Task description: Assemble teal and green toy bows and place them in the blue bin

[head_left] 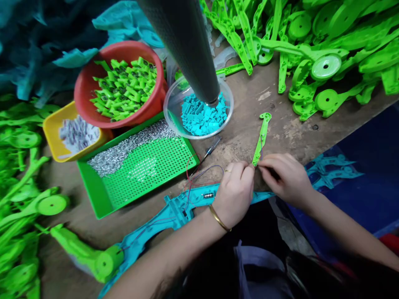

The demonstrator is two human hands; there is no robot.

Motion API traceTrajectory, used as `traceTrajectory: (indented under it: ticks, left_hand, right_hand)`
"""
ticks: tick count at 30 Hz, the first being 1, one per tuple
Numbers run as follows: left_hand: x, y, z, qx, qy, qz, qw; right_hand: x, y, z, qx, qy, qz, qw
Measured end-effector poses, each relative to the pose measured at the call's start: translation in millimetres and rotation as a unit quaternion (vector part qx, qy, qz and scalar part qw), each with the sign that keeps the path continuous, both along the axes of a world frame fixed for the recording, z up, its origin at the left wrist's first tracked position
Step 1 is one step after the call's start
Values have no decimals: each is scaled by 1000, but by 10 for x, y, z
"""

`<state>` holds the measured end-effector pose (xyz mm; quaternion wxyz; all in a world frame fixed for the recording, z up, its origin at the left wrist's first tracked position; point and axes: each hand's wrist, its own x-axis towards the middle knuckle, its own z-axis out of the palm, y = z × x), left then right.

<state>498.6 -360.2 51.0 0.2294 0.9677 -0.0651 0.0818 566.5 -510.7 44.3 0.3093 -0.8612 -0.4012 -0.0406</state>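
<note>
A narrow green plastic arm piece points away from me, with thin wires along it. My left hand is closed on its near end; a ring and a gold bangle show on this hand and wrist. My right hand pinches close beside the same end, at a dark wire running along the piece. The exact grip of its fingertips is too small to make out. Under my hands lies a long blue plastic frame with a small spring in it and red and dark wires along it. A green part sits at its left end.
A green perforated tray holds small metal screws. Behind it stand a red bowl of green pieces, a yellow bin and a clear tub of blue pieces. A dark cylinder hangs above. Green parts are heaped at right and left.
</note>
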Motion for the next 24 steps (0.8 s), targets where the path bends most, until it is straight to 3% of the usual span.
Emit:
traceTrajectory:
  ticks: [6, 14, 24]
  left_hand:
    - [-13, 3, -12, 5, 13, -8, 1000]
    - [-15, 5, -29, 0, 11, -9, 1000]
    - [-19, 11, -27, 2, 12, -12, 1000]
  right_hand:
    - [-37, 77, -13, 70, 51, -19, 996]
    - [-37, 110, -22, 49, 57, -64, 995]
    - [72, 99, -69, 66, 65, 25, 995]
